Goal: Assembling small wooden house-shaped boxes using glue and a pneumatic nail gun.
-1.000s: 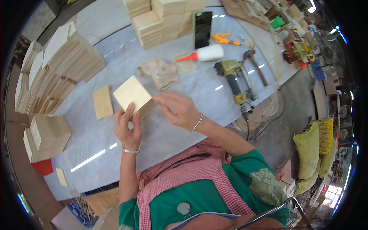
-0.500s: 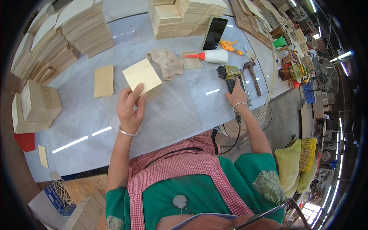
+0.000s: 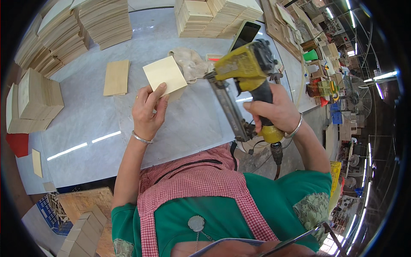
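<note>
Grip, left: left hand [image 3: 147,115] rests on the surface [image 3: 85,124] with fingers pressed down on the near edge of the pale wooden box [image 3: 165,76], pinning it flat rather than closing around it.
Grip, right: right hand [image 3: 274,112] is wrapped tight around the handle of the yellow nail gun [image 3: 239,81], lifted clear of the surface, nose pointing down and toward the person.
Workpiece position: pale wooden box sits near the middle of the surface, just beyond the left fingertips, with a crumpled rag [image 3: 190,64] touching or just beside its far right corner.
Loose part: one flat wood panel [image 3: 117,77] lies to the left of the box, apart from it.
Stock: stacks of wood panels [image 3: 64,34] line the left and far edges; more stacked blocks [image 3: 214,15] stand at the far side.
Other items: a dark phone [image 3: 245,34] lies behind the nail gun.
Technique: judged from this position, keep the left fingers well back from the joint line, set the nose square on the edge before firing, and hold the box firmly against the surface.
Hazard: the trailing hose below the handle could snag on the surface edge.
</note>
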`<state>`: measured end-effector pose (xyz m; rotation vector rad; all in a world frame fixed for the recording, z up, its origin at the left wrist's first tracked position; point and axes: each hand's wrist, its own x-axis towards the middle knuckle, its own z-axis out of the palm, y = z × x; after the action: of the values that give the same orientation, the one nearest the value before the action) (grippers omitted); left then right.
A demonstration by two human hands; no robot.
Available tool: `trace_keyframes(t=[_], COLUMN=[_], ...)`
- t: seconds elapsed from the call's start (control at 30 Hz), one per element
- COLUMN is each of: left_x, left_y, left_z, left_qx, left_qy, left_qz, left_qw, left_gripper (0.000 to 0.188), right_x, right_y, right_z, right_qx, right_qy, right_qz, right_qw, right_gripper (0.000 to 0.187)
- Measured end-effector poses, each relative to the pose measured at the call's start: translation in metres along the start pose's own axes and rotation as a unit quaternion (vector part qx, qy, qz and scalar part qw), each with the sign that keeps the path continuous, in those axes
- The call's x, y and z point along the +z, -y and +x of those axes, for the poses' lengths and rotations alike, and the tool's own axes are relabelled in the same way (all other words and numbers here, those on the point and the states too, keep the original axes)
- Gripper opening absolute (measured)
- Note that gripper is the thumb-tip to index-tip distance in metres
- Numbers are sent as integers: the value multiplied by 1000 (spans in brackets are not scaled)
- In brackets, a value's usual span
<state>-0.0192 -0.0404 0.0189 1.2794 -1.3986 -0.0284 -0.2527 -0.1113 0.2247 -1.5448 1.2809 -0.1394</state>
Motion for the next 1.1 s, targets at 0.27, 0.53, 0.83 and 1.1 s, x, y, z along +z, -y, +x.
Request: trace_keyframes(t=[0.27, 0.53, 0.83, 1.1], left_x=[0, 0, -1, 0], left_y=[-2, 0, 2, 1], left_z=[-1, -3, -1, -1], left_qx=[-7, -10, 9, 4], left_qy=[9, 13, 12, 11], left_qz=[-1, -3, 9, 3], left_qw=[1000, 1000, 1000, 1000], left_gripper=[35, 36, 33, 33], right_x=[22, 26, 26, 28], right_y=[21, 23, 27, 24], right_z=[11, 11, 11, 12], right_qx=[-4, -14, -3, -9], right_qy=[82, 86, 83, 81], right_qz=[-1, -20, -28, -28], right_qw=[997, 996, 996, 996], right_gripper=[23, 22, 21, 17])
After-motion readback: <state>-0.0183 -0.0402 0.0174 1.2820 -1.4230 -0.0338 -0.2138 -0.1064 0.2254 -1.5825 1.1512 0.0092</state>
